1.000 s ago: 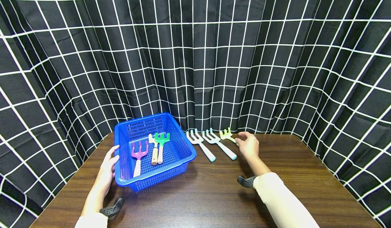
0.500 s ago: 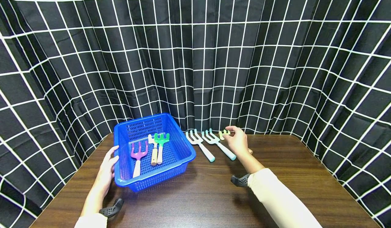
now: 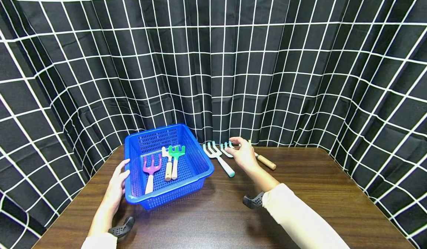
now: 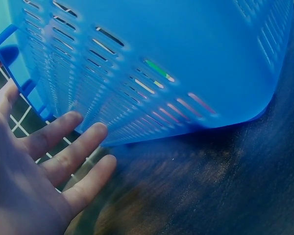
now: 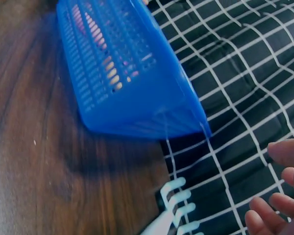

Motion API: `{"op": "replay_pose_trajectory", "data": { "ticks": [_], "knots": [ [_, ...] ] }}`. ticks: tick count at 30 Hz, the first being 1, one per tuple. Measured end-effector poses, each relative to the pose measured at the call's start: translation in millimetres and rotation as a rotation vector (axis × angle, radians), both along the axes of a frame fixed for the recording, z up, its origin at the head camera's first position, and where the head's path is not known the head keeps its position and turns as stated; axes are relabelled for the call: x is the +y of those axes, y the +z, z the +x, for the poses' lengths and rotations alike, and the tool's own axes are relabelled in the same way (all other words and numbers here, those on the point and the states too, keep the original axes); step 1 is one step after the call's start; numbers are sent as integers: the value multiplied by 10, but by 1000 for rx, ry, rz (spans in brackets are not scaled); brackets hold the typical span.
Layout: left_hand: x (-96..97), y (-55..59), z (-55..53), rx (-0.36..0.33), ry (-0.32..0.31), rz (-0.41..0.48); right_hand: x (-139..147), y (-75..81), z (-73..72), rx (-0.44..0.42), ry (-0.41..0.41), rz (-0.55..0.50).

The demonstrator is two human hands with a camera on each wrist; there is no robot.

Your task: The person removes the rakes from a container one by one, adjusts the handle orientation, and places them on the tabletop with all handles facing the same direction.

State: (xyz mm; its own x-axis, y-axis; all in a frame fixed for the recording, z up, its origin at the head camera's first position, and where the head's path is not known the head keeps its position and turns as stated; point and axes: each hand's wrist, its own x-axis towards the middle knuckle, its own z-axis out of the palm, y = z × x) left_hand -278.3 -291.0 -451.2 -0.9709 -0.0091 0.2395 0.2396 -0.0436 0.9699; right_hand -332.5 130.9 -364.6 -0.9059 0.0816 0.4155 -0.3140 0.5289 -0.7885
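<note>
My left hand touches the left rim of a blue perforated basket, its fingers extended along the outer wall in the left wrist view. Inside lie a purple hand fork, a white-headed tool with a wooden handle and a green hand fork. My right hand is over a white fork with light-blue tips, hiding its handle. The fingers of that hand hold nothing in the right wrist view. Beside it lies a yellow-green fork, mostly hidden, its wooden handle showing.
Another white hand fork with a light-blue handle end lies between the basket and my right hand. Behind the brown wooden table hangs a black curtain with a white grid.
My right hand has moved left from the yellow-green fork's handle to the white fork beside it. That wooden handle is now uncovered. The left hand and basket stay put.
</note>
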Motion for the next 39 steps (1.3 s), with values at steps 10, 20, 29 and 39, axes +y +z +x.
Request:
{"op": "replay_pose_trajectory", "data": {
  "ticks": [10,20,29,39],
  "knots": [
    [-3,-3,-6,5,5,-8,-166,-2,15,15,74,-46],
    [-3,0,-7,-5,7,-8,-400,24,125,38,136,-48],
    [-4,7,-3,-10,10,-10,-598,-45,182,67,177,-99],
    [1,12,-13,-20,15,-14,-776,-47,265,58,226,-88]
  ]
}}
